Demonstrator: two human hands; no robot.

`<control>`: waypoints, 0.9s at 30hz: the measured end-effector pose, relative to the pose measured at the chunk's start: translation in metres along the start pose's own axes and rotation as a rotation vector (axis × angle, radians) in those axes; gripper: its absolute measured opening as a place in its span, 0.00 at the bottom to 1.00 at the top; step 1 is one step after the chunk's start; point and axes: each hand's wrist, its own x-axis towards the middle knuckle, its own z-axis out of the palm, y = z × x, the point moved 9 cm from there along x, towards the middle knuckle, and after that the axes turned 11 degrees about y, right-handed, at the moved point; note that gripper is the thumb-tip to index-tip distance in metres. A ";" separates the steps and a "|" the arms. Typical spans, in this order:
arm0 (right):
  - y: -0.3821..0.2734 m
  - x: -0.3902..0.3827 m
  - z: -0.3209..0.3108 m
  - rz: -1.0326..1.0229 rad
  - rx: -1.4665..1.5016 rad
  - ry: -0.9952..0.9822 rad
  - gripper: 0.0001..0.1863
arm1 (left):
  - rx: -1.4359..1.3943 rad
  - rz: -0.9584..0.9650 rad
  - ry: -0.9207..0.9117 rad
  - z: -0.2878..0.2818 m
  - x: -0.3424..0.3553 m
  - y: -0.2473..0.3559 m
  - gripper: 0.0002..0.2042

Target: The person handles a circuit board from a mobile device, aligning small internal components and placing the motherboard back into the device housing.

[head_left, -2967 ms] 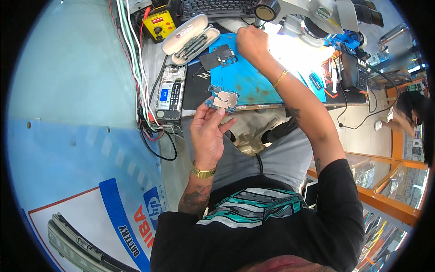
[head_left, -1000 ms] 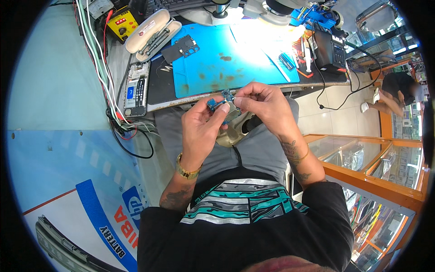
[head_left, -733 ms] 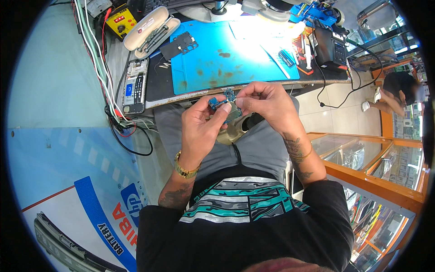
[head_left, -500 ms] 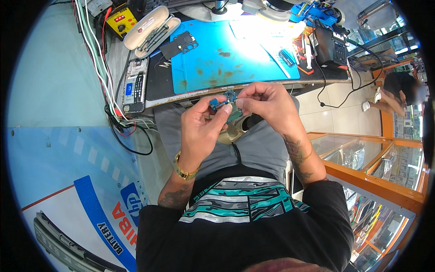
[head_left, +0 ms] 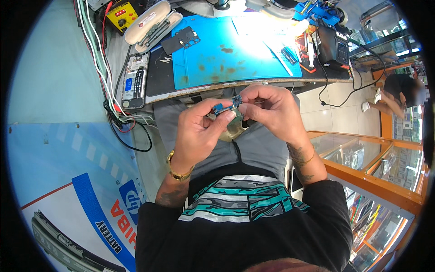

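Small blue circuit board (head_left: 226,105) at frame centre above the lap, left hand (head_left: 199,131) pinching its left end, right hand (head_left: 267,109) fingertips closed on its right end, blue rubber work mat (head_left: 226,54) on the bench at upper centre, opened phone (head_left: 134,81) at upper left.

Location: small electronics repair workshop set inside a retail shop.

Beyond the fingers (head_left: 226,115), the tabletop (head_left: 158,75) carries a blue anti-static work mat (head_left: 226,50) with burn marks, a yellow multimeter (head_left: 121,13), an open case of hand tools (head_left: 152,28), a disassembled phone (head_left: 134,81) and a black phone frame (head_left: 183,41). Farther beyond and to the right of the fingers stands a black soldering station (head_left: 333,45). Left of the fingers hangs a bundle of cables (head_left: 106,77). Right of and below the fingers run glass display counters (head_left: 380,167) with orange trim, typical of a sales floor.
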 end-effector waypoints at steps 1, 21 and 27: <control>0.001 -0.001 0.000 0.002 -0.001 0.002 0.07 | -0.001 -0.002 -0.002 0.001 0.000 0.001 0.11; -0.019 -0.022 -0.007 -0.136 0.051 0.021 0.04 | 0.199 0.249 0.011 0.011 -0.011 0.044 0.09; -0.018 -0.023 -0.006 -0.194 -0.020 -0.015 0.04 | 0.214 0.259 -0.035 0.013 -0.011 0.045 0.09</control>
